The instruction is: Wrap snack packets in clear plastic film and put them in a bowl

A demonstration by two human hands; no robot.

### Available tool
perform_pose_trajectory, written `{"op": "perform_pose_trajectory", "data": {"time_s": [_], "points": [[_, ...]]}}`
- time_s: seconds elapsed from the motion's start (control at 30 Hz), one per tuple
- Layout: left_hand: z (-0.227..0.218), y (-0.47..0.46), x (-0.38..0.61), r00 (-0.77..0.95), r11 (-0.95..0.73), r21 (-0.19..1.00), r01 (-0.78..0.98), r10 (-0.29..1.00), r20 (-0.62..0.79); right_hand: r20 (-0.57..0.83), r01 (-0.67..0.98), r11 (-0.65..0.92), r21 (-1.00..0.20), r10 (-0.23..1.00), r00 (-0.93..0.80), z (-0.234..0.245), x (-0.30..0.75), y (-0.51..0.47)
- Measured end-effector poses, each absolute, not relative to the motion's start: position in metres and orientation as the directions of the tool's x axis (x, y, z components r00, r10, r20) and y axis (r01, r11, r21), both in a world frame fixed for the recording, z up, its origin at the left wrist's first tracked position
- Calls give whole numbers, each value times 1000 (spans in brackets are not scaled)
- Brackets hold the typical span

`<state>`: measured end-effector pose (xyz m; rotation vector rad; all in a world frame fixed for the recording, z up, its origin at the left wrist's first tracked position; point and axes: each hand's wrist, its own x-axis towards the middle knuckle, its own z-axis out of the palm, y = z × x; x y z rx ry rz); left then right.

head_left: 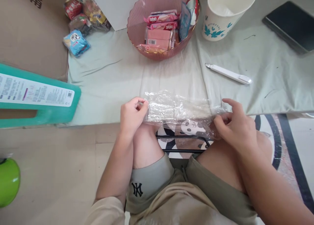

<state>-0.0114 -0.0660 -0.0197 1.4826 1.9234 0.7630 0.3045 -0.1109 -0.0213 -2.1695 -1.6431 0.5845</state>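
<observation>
Pale green and cloth-covered, the table (105,84) runs across the view. Along its near edge, on the near side of the pink bowl (137,28), is the clear plastic film (179,107), crinkled, its long axis running left to right, part of it dropping past the edge. Each hand is at its own end of that length: the left hand (131,115) pinches the left end between thumb and fingers, and is the nearer of the two to the bowl. At the opposite end, the right hand (239,130) has its thumb and curled fingers against the film, forefinger raised (whether it truly grips, I cannot tell). Farther out, a white utility knife (229,74) lies right of the bowl and nearer the person. Pink snack packets (160,35) sit inside the bowl, a paper cup (218,28) stands just right of it, and a blue packet (76,43) lies to its left.
</observation>
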Motion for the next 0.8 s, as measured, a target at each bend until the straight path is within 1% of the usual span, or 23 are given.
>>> {"op": "perform_pose_trajectory", "data": {"time_s": [0.07, 0.13, 0.23, 0.33, 0.43, 0.53, 0.6, 0.73, 0.8], "points": [[-19, -63, -12, -150, 132, 730, 670, 988, -41, -86, 841, -216, -496, 976, 200, -22, 305, -113], [-18, -58, -11, -52, 24, 704, 710, 998, 18, -74, 853, -193, -485, 981, 180, -24, 305, -115], [-17, -48, -5, 62, -64, 703, 708, 998, 28, -99, 863, -216, -457, 976, 192, -28, 307, -115], [-20, -38, 5, 106, -68, 763, 643, 994, 0, -140, 857, -237, -458, 971, 193, -30, 309, -114], [-23, -29, 13, 99, -53, 818, 573, 995, -5, -131, 863, -224, -453, 974, 183, -30, 312, -114], [-23, -23, 14, 100, -40, 900, 434, 995, -4, -193, 871, -249, -424, 964, 182, -30, 313, -114], [-22, -21, 11, 109, -30, 942, 333, 994, -7, -218, 861, -268, -431, 958, 189, -31, 314, -114], [-18, -20, 3, 79, -27, 966, 257, 997, 7, -187, 845, -223, -486, 971, 149, -34, 315, -118], [-15, -21, 0, 76, -23, 972, 236, 997, 5, -217, 853, -224, -471, 967, 134, -30, 317, -121]]}}
